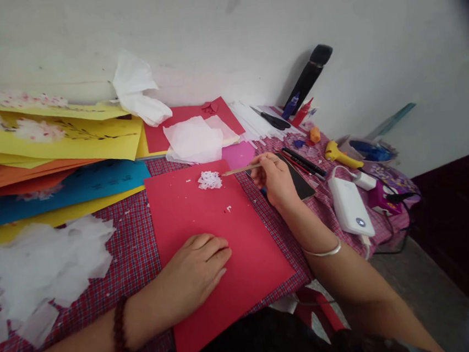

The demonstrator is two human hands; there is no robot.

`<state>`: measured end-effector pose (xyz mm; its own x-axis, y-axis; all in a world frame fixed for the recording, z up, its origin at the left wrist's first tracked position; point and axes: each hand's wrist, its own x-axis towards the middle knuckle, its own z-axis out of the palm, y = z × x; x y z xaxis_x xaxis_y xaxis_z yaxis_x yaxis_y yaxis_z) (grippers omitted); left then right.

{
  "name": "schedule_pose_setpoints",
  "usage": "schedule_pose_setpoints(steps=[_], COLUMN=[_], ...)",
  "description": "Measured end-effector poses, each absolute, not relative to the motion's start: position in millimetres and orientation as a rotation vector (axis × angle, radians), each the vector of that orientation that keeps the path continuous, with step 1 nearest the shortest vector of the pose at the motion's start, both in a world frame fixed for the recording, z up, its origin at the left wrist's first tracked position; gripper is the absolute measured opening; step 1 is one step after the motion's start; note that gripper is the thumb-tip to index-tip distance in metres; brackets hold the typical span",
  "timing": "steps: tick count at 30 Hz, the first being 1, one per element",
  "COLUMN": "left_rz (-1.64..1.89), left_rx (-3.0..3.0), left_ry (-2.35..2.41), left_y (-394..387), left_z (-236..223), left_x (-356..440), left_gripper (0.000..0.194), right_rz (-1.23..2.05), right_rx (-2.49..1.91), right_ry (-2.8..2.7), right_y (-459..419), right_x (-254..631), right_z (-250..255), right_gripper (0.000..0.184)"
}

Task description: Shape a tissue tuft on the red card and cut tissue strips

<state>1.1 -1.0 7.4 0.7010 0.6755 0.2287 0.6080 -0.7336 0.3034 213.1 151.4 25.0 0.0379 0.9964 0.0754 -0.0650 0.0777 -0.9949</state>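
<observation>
Red sheet point(247, 263) of paper lies on the checked tablecloth point(133, 269), directly before the person, and its near edge reaches the edge of the table. On its lower half rests the left hand point(199, 265), palm down, with the fingers extended and slightly bent; I see nothing held in it, but what is under the palm is hidden. To the left of the sheet, thin white paper pieces point(47, 260) lie in a loose, overlapping pile. Farther up, the right hand point(274, 180) is closed around a thin stick point(238, 170), pinched between thumb and fingers. Its tip is just beside a small white heap point(209, 180) on the upper part of the sheet; whether they touch, I cannot tell. Beyond the sheet, white tissue point(193, 138) lies partly over another red paper point(158, 133), near the wall.
</observation>
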Motion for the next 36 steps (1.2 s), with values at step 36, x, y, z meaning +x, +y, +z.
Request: schedule_pose_setpoints(steps=[36], left_rz=[0.344], left_rx=[2.862], left_ry=[0.692], left_y=[-27.5], left_z=[10.7], left_x=[30.9], left_gripper=[0.049], right_rz=[1.218], right_rx=[-0.996], right_ry=[-1.456], right_y=[121.7], right_x=[203.7], right_z=[36.3], right_gripper=[0.037])
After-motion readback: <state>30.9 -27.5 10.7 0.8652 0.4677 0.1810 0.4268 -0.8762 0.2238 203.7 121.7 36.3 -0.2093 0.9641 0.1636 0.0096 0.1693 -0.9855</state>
